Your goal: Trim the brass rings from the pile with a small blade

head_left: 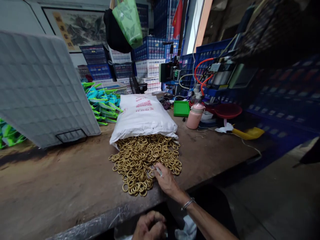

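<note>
A large heap of brass-coloured rings (140,156) spills onto the brown table from the mouth of a white woven sack (147,116). My right hand (167,181) reaches in at the heap's near right edge. Its fingertips are pinched together on a ring (151,173), and a small pale strip shows across the fingers. Below the table's front edge is my left hand (150,226), with its fingers curled in. Whatever it holds, if anything, is hidden. Pale cloth or plastic (187,228) lies beside it, above my lap.
A padded grey-white panel (47,90) stands on the left. Behind it are bright green and blue plastic pieces (103,103). Farther right are a green tray (181,108), a pink bottle (195,116), a red dish (227,110) and a yellow scoop (250,133). Stacked crates (150,68) fill the back.
</note>
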Tool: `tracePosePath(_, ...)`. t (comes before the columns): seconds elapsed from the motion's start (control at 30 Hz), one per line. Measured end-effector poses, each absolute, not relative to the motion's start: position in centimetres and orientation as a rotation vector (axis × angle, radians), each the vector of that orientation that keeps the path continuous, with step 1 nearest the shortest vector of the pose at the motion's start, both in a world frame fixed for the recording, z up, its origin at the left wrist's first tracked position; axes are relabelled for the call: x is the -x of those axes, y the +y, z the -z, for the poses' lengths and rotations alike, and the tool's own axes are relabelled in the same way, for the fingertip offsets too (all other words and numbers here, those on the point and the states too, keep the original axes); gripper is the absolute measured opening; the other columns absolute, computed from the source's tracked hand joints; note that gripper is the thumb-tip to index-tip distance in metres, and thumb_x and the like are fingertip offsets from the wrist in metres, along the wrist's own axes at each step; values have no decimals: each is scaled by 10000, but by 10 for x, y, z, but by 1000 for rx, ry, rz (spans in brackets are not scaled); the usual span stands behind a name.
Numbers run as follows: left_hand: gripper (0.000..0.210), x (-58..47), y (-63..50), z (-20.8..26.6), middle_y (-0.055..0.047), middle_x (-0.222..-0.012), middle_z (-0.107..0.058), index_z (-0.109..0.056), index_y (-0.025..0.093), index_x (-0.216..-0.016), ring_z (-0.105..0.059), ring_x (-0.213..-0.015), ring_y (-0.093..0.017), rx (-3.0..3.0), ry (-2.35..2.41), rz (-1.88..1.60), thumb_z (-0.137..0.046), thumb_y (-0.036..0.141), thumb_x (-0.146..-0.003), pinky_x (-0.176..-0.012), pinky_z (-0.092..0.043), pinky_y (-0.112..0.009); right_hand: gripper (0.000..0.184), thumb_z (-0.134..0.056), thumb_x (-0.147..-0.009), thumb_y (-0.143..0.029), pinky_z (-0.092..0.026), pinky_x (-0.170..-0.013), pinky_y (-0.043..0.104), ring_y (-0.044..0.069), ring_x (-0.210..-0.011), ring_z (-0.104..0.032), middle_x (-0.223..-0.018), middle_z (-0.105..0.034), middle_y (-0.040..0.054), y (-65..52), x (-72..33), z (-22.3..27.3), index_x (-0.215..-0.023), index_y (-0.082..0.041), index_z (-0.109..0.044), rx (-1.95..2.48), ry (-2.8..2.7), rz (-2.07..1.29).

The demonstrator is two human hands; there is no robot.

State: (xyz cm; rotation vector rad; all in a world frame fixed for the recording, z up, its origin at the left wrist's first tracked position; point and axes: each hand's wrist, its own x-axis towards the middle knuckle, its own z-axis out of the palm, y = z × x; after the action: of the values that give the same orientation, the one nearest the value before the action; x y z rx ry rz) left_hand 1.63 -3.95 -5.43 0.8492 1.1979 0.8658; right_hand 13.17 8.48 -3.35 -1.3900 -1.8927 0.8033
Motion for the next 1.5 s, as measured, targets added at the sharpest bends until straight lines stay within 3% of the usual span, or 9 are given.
tracePosePath(0.1,434,-22,-27,29,51,-506,-481,-556,192,-868,-407,-366,-84,-782,1370,-1097,-587,554,-631,-320,-277,-176,129,-407,-813,-260,-354,-607,202,110,-631,-471,-687,-525,-17,75,-135,25,-778,-191,-509,1236,-1816,-908)
tracePosePath(0.23,437,-22,-2,13,94,-463,-432,-489,203,-936,-350,-339,-59,-760,1444,-1311,-602,512,-648,-335,-255,-157,142,-406,-824,-278,-353,-591,203,106,-616,-455,-672,-504,-26,61,-138,10,-765,-196,-506,1135,-1810,-1041)
tracePosePath(0.47,357,-26,10,4,78,-460,-426,-556,158,-718,-320,-365,-39,-796,1348,-1283,-625,497,-631,-366,-254,-162,145,-436,-829,-304,-358,-593,196,99,-633,-444,-662,-476,-36,50,-142,6,-759,-190,-490,1070,-1743,-1209)
tracePosePath(0.7,303,-22,5,10,66,-499,-445,-564,155,-726,-365,-395,-49,-963,1391,-1219,-599,453,-689,-382,-290,-163,238,-460,-806,-373,-326,-554,201,90,-595,-387,-625,-421,-48,52,-138,14,-669,-179,-459,1168,-1728,-1220)
tracePosePath(1.0,308,-17,5,7,67,-486,-455,-501,165,-669,-362,-364,-37,-770,1201,-1069,-554,461,-732,-361,-292,-146,208,-415,-825,-332,-339,-559,196,89,-582,-425,-610,-474,-43,55,-136,14,-718,-171,-492,1161,-1649,-1341)
tracePosePath(1.17,286,-18,4,10,48,-533,-506,-511,166,-709,-392,-388,-42,-734,1175,-1108,-563,446,-736,-368,-307,-149,229,-374,-843,-303,-341,-566,208,98,-564,-440,-591,-488,-28,57,-138,19,-691,-174,-487,1254,-1692,-1204)
tracePosePath(1.3,286,-17,4,15,49,-515,-517,-513,166,-736,-403,-371,-42,-812,1214,-1131,-525,450,-764,-383,-326,-157,105,-409,-767,-152,-310,-574,214,112,-595,-464,-637,-535,-10,51,-143,18,-736,-185,-503,1281,-2000,-1013)
tracePosePath(1.5,322,-18,5,14,64,-494,-501,-476,175,-709,-401,-361,-48,-893,1286,-1150,-554,488,-715,-359,-331,-156,318,-400,-645,-64,-287,-615,222,136,-689,-513,-762,-588,13,44,-148,17,-913,-188,-518,1315,-2298,-851)
